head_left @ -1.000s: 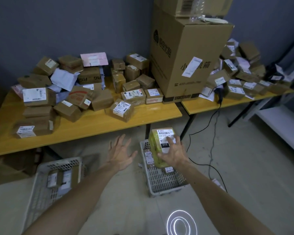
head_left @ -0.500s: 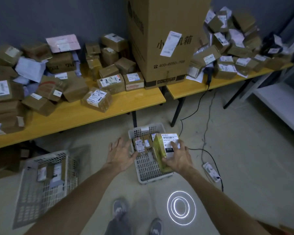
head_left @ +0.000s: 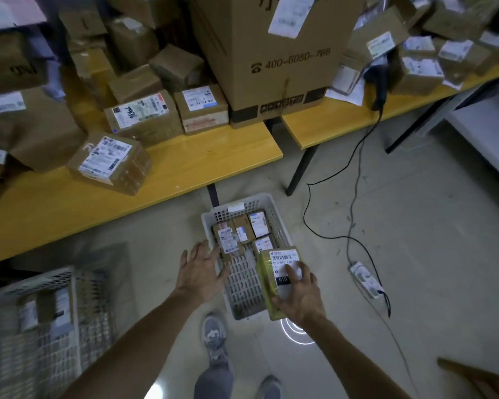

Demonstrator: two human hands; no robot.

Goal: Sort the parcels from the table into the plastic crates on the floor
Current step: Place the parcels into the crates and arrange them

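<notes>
Far left on the floor, blurred: left crate (head_left: 41, 326), white plastic lattice, a few labelled cardboard packets inside. Behind it, smooth yellow bench (head_left: 185, 168) piled with boxy brown cardboard parcels (head_left: 110, 162), white printed labels, glossy tape. Left grip (head_left: 202, 272) apart, fingers spread flat, holding nothing, over the left rim of the middle crate (head_left: 242, 283), which is white perforated plastic, rectangular, with a slotted floor. Small labelled boxes (head_left: 242, 231) packed at its far end. Yellow parcel (head_left: 264, 283), rectangular, shiny tape wrap, white barcode label on top, over the crate's near right corner. Right grip (head_left: 300, 295) clamped on it from above, fingers curled over the label. Whether it touches the crate: cannot tell. Right: thin black cable (head_left: 329, 226), white power strip (head_left: 365, 279) on the pale floor.
</notes>
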